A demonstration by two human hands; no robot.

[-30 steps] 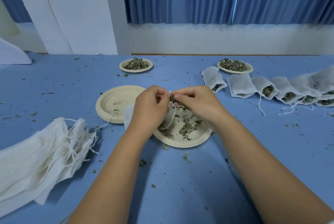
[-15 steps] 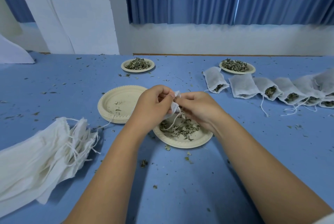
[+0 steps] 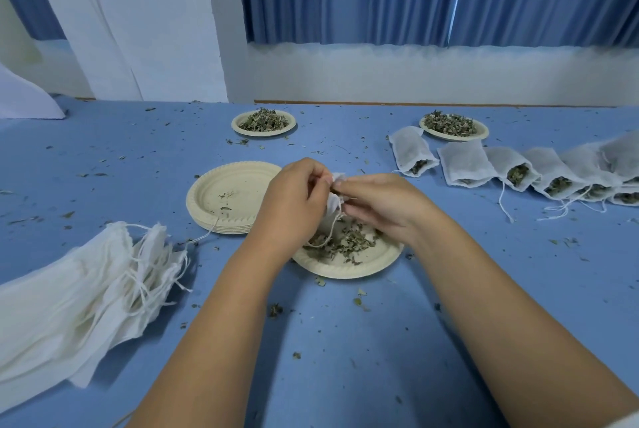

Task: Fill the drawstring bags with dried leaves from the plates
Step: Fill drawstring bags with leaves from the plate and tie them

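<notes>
Just above the near plate [image 3: 345, 272] of dried leaves [image 3: 345, 242], a small white drawstring bag [image 3: 333, 203] hung between both hands. The left hand [image 3: 294, 199] gripped one side of its mouth and the right hand [image 3: 380, 203] pinched the other, its cord trailing onto the leaves. A stack of empty plates [image 3: 231, 196] sat left. Unfilled bags [image 3: 79, 282] were piled near left; filled bags [image 3: 518, 172] lined the far right of the blue table [image 3: 345, 358].

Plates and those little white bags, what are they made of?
The plates look like pressed paper pulp: matte beige, with ribbed moulded rims. The drawstring bags seem to be thin, gauzy fabric, maybe non-woven: matte white, softly creased, with the dried leaves shadowing faintly through.
</notes>
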